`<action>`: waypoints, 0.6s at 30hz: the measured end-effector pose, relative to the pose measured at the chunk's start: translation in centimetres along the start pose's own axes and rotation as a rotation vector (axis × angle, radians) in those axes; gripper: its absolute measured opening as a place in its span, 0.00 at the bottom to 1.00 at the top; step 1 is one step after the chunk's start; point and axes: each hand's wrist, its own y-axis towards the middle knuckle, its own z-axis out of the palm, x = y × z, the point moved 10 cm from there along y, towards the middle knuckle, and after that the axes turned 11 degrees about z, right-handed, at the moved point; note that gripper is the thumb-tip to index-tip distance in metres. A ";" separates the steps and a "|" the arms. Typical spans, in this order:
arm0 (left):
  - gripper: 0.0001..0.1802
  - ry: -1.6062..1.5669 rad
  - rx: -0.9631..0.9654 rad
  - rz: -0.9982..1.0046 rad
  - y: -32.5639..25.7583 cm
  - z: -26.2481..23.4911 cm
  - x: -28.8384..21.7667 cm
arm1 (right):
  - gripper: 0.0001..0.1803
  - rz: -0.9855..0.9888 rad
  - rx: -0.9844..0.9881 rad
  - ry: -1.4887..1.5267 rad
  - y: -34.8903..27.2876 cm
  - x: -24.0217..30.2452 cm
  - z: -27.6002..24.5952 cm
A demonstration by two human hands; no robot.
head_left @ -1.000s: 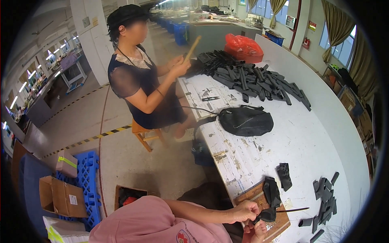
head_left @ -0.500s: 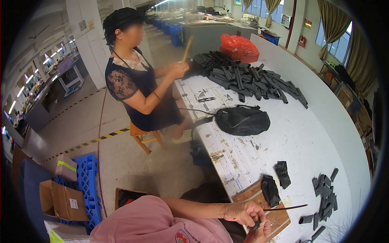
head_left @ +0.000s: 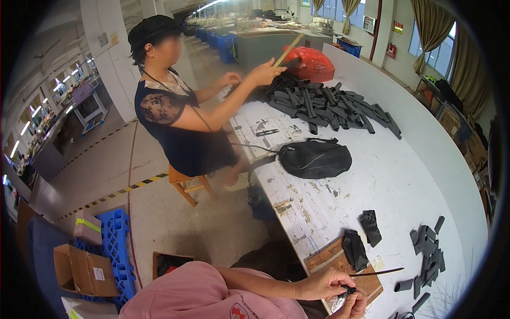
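My left hand (head_left: 321, 284) and my right hand (head_left: 355, 305) meet at the near edge of the table. Pinched between the fingers of both is a small black fabric piece (head_left: 348, 291), partly covered by them. Something shiny and silvery (head_left: 338, 302) shows just under it. A thin dark rod (head_left: 380, 271) runs rightward from beside my left fingers; whether I touch it is hidden. Beneath lies a brown wooden board (head_left: 324, 254), with a folded black fabric piece (head_left: 354, 250) on it. Another black piece (head_left: 370, 228) rests just beyond.
Loose black fabric tubes (head_left: 425, 250) lie to the right. A black bag (head_left: 316, 158) sits mid-table. Farther off are a large pile of black tubes (head_left: 329, 103) and a red plastic bag (head_left: 311, 61). A seated co-worker (head_left: 175, 117) holds a yellowish stick (head_left: 289, 49). A white partition (head_left: 425, 117) borders the table.
My hands have shifted slightly right and up, still pinching the black fabric. The co-worker's hand with the stick has moved right, toward the pile, away from the other hand.
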 end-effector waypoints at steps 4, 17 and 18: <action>0.07 0.116 -0.039 0.006 -0.2 -0.2 -0.4 | 0.07 -0.012 -0.042 -0.175 0.0 0.0 0.0; 0.03 -0.038 -0.149 -0.133 -0.7 -1.4 1.1 | 0.05 0.173 -0.034 -0.140 0.1 -3.8 -0.5; 0.03 -0.175 -0.135 -0.270 -1.0 -1.0 2.0 | 0.05 0.174 -0.037 -0.139 0.0 -4.2 -0.7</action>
